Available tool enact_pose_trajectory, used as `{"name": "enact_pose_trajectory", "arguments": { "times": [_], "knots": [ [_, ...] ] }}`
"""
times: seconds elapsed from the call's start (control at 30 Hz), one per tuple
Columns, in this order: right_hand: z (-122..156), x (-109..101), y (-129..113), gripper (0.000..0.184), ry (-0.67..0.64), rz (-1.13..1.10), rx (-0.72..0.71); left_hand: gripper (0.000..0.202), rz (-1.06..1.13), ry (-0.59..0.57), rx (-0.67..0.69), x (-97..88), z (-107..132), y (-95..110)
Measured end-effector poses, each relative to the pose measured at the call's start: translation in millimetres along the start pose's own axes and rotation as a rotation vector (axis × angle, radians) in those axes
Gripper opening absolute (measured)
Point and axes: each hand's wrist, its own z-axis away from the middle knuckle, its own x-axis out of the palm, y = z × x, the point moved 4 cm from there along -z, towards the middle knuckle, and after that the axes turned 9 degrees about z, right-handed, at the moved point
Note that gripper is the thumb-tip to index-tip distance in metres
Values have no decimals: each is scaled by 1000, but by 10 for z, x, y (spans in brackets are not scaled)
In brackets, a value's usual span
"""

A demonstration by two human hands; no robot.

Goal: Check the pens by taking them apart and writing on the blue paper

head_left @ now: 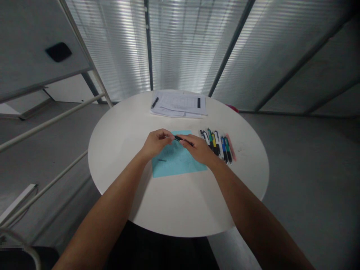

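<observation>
Over a light-blue sheet (182, 165), my right hand (198, 149) is closed around a black pen (178, 138). The fingers of my left hand (157, 143) pinch at the pen's left end; whether they hold a separate small part there cannot be made out. Part of the pen is hidden by my right fingers. A small thin dark piece (162, 160) lies on the sheet's left half. Right of the sheet, several pens (215, 143) with green, yellow, white and blue parts lie side by side, with a pinkish-red strip-like thing (231, 147) at the end of the row.
The round white table (180, 210) bears a stack of printed papers (177, 105) at its far edge, with a dark pen (154, 102) on top. A white-framed board (36, 41) stands at the left. Glass panels with blinds (180, 48) are behind.
</observation>
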Motion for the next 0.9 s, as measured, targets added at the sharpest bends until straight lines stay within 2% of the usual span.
{"name": "enact_pose_trajectory", "arguments": {
  "times": [0.4,0.6,0.77,0.9],
  "knots": [
    [-13,-8,0,39,-4,-27,3,22,15,-43,-14,19,47,74],
    [2,23,50,41,-15,-66,73,24,65,-69,-3,15,55,111],
    [1,-9,149,39,117,-131,173,28,95,-1,21,-41,44,122],
    [-11,-69,233,32,243,-38,207,23,126,52,43,-93,29,97]
  ]
}}
